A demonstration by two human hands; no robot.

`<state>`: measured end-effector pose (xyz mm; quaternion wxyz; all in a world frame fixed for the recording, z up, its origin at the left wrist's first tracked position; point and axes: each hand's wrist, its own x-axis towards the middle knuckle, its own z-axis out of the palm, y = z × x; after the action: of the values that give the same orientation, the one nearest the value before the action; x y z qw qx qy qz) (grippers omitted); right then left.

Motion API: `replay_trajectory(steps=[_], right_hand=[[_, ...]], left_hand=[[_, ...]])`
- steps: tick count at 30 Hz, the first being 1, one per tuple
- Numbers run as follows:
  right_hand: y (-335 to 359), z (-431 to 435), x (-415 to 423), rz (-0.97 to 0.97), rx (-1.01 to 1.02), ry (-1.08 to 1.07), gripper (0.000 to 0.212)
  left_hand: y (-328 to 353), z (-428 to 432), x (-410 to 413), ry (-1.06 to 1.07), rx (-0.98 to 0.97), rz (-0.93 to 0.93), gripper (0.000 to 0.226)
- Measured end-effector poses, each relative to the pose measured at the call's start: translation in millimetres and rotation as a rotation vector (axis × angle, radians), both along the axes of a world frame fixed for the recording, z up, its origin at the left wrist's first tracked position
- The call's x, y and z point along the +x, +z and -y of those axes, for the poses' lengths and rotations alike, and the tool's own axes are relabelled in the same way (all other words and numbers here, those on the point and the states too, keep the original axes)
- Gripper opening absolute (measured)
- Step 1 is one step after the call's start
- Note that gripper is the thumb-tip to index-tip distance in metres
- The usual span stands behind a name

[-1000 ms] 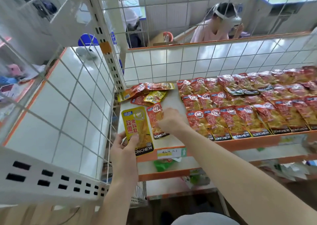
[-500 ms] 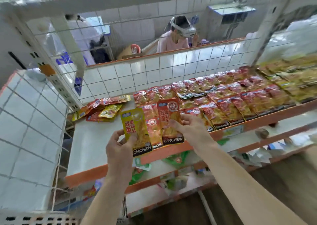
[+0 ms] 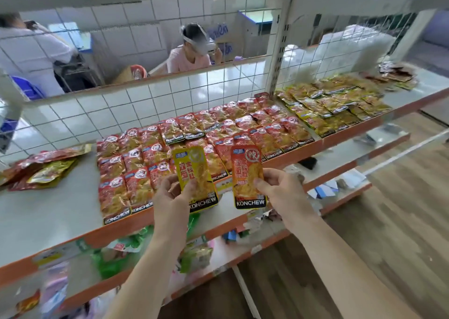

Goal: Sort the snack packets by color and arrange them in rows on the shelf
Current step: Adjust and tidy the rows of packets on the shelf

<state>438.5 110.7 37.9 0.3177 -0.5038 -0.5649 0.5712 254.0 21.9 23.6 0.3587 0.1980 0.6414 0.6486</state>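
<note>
My left hand (image 3: 173, 197) pinches a yellow snack packet (image 3: 194, 175) by its lower left side, held upright above the shelf's front edge. A red snack packet (image 3: 247, 175) stands upright beside it, gripped by my right hand (image 3: 284, 192) at its lower right edge. Behind both, rows of red packets (image 3: 194, 138) cover the middle of the white shelf (image 3: 48, 211). Rows of yellow packets (image 3: 335, 104) lie further right on the same shelf. A loose pile of mixed red and yellow packets (image 3: 41, 168) lies at the left.
A wire grid (image 3: 145, 104) backs the shelf, with a slotted upright post (image 3: 279, 51) between the red and yellow sections. Darker packets (image 3: 396, 73) sit at the far right. Lower shelves (image 3: 218, 253) hold scattered packets. Two people are beyond the grid.
My right hand lifted the red packet off the shelf and carried it rightward. My left hand kept the yellow packet. The view swung right, bringing the yellow rows into sight.
</note>
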Motion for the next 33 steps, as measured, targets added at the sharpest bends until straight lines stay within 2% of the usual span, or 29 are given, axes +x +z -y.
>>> replay_trajectory(steps=[8, 14, 20, 25, 28, 33], right_hand=[[-3, -27, 50, 0.020, -0.011, -0.050, 0.013], [-6, -45, 42, 0.017, -0.018, 0.014, 0.017], [-2, -57, -8, -0.017, -0.040, 0.112, 0.023], [-3, -72, -64, 0.067, 0.003, 0.217, 0.024], [-5, -83, -108, 0.125, 0.032, 0.263, 0.012], [-14, -98, -186, 0.287, 0.174, 0.378, 0.036]], left_hand=[[-3, -25, 53, 0.006, -0.003, -0.069, 0.014], [-7, -32, 50, 0.034, -0.036, -0.099, 0.006], [-10, -40, 8, 0.148, -0.045, -0.109, 0.007], [-14, -47, -41, 0.234, -0.050, -0.107, 0.009], [-14, -45, -74, 0.295, -0.063, -0.134, 0.009], [-13, -40, -128, 0.376, -0.087, -0.166, 0.013]])
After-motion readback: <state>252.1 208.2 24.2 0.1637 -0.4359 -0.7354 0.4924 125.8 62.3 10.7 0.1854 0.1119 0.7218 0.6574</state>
